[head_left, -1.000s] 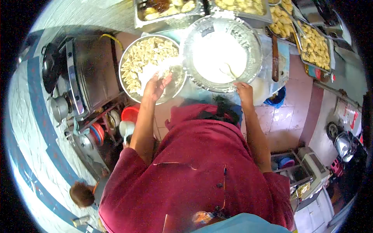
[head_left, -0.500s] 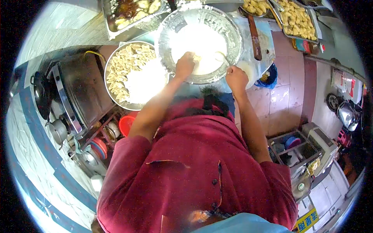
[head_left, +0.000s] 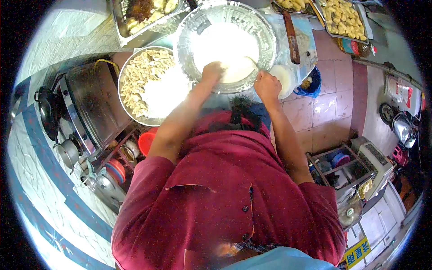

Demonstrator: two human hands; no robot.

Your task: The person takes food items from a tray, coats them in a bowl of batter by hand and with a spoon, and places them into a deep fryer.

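Observation:
A large metal basin (head_left: 181,42) holds white batter (head_left: 238,75), partly washed out by glare. My left hand (head_left: 211,73) reaches over its near side with fingers curled down at the batter; glare and blur hide what is at the fingertips. At the basin's right rim my right hand (head_left: 268,85) is closed round the handle of a spoon (head_left: 252,62), which slants into the batter. Left of the basin stands a round metal tray (head_left: 120,92) with pale sliced pieces (head_left: 139,81) and a heap of overexposed white.
Behind are a metal pan (head_left: 130,38) with dark liquid and pale pieces, and a tray of yellowish pieces (head_left: 344,20). A brown wooden handle (head_left: 291,38) lies on the table's right. By my right hand is a white container (head_left: 284,78); a blue-lined bin (head_left: 310,85) stands below.
My left hand has moved slightly left and down over the batter; the pale piece at its fingertips no longer shows. My right hand has shifted left with the spoon. The view has shifted slightly.

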